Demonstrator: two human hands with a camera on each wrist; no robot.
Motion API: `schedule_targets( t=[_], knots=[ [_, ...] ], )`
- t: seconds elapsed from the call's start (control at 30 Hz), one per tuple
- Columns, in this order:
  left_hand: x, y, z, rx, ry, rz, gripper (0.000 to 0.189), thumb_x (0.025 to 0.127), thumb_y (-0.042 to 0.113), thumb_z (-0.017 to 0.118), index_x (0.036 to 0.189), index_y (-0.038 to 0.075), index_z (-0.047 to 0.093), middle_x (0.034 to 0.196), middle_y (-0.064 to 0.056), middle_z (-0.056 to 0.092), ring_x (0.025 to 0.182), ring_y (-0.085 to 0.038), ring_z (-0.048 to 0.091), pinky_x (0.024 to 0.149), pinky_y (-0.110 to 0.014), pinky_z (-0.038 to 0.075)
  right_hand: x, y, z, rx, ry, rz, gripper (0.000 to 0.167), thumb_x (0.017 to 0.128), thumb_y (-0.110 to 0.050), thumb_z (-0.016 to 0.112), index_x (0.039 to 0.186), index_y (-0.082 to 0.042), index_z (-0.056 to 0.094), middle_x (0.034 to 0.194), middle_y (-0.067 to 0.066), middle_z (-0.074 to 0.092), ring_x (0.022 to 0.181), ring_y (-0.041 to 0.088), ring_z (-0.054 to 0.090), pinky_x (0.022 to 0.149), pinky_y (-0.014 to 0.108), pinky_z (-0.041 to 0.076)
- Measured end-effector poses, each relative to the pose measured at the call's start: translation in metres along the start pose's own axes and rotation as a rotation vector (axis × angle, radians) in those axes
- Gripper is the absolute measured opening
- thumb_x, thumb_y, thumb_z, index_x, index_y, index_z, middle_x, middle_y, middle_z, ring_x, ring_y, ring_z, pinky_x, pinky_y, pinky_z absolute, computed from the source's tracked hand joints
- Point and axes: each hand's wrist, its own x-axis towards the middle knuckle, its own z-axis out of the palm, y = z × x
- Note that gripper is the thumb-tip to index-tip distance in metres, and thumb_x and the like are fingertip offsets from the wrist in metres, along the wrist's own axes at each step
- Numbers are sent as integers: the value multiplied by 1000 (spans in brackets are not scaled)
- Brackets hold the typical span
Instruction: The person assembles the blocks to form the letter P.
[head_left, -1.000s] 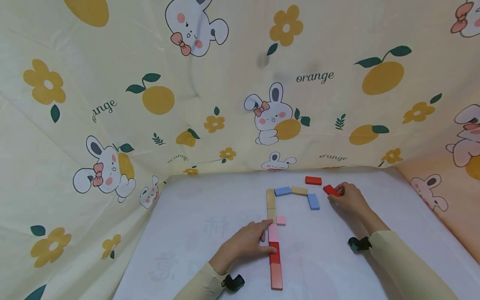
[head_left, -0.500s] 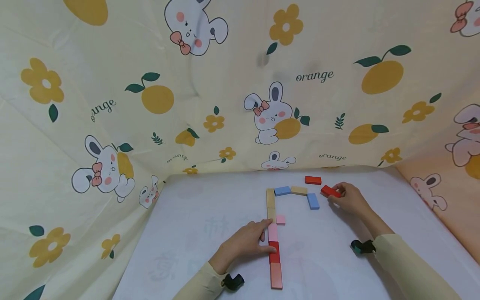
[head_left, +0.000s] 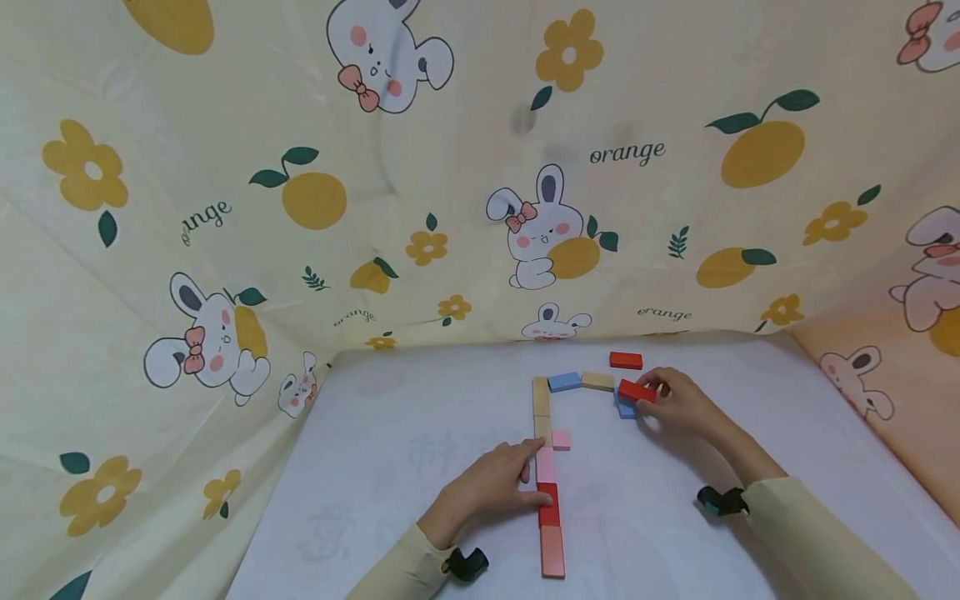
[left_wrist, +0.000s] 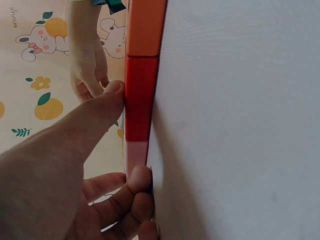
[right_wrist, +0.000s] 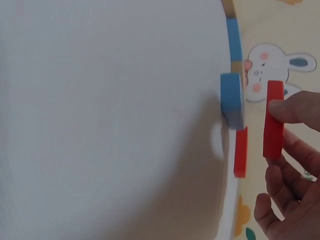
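Observation:
Between the thumb and fingers of my right hand (head_left: 684,408) is a red block (head_left: 636,391), held above the table. In the head view it partly covers a blue block (head_left: 626,410) below it; the right wrist view shows the same red block (right_wrist: 273,120) apart from that blue block (right_wrist: 231,100). My left hand (head_left: 483,485) rests along a straight row of blocks. Its thumb touches a red block (head_left: 550,515) in the row, and its index fingertip lies near where a pink block (head_left: 545,465) meets a wooden block (head_left: 542,427).
Another red block (head_left: 626,360) lies toward the back of the white table (head_left: 375,467). A blue block (head_left: 565,382) and a wooden block (head_left: 597,381) curve right from the row's far end. A small pink block (head_left: 562,440) sits beside the row; an orange-pink block (head_left: 552,552) ends it nearest me.
My right hand has moved left with the red block, bringing it from the right of the blue block to over it. My left hand has stayed where it was.

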Motion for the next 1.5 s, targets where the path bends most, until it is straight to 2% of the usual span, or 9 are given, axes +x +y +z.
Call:
schedule_targets(
  t=[0.17, 0.33, 0.6, 0.83, 1.0, 1.23, 1.5],
  knots=[
    [1, -1, 2, -13, -6, -13, 93, 87, 59, 86, 164, 27, 44, 86, 12, 54, 77, -5, 48, 63, -25, 40, -1, -6, 7, 3, -9, -107, 30, 93, -10, 82, 119, -3, 70, 107, 10, 64, 100, 28, 54, 81, 36, 46],
    [1, -1, 3, -12, -4, -15, 94, 86, 59, 86, 164, 28, 44, 85, 11, 54, 77, -5, 48, 63, -25, 40, -1, -13, 15, -9, -45, -175, 30, 91, -8, 83, 118, -6, 72, 107, 4, 66, 99, 24, 54, 82, 34, 48],
    [1, 0, 2, -15, -9, -21, 94, 87, 58, 86, 165, 28, 43, 86, 11, 55, 77, -5, 49, 62, -25, 41, -4, -24, 27, -41, -107, -160, 37, 89, -12, 87, 122, -12, 70, 111, 3, 63, 107, 26, 54, 86, 38, 54],
    [1, 1, 1, -13, -7, -29, 94, 86, 58, 86, 164, 28, 44, 86, 11, 55, 77, -5, 49, 62, -25, 41, -5, -31, 32, -41, -159, -205, 38, 90, -15, 87, 123, -17, 70, 114, 0, 62, 113, 26, 52, 93, 44, 53],
    [2, 1, 2, -9, -5, -22, 93, 86, 58, 86, 164, 28, 44, 85, 11, 55, 77, -4, 49, 63, -25, 41, -3, -32, 37, -39, -190, -221, 39, 90, -15, 87, 124, -19, 70, 113, -2, 63, 112, 25, 52, 92, 43, 53],
    [1, 1, 0, -9, -9, -21, 93, 87, 58, 86, 164, 28, 44, 86, 11, 55, 76, -5, 50, 62, -25, 42, -3, -35, 43, -39, -207, -216, 40, 88, -13, 88, 123, -22, 70, 121, 0, 65, 118, 28, 53, 98, 47, 55],
    [0, 0, 0, -12, 2, -5, 92, 87, 57, 86, 163, 26, 45, 86, 10, 56, 77, -5, 49, 62, -25, 40, -2, -37, 48, -93, -222, -278, 38, 88, -15, 88, 122, -21, 71, 124, 1, 66, 119, 28, 53, 100, 52, 52]
  ],
)
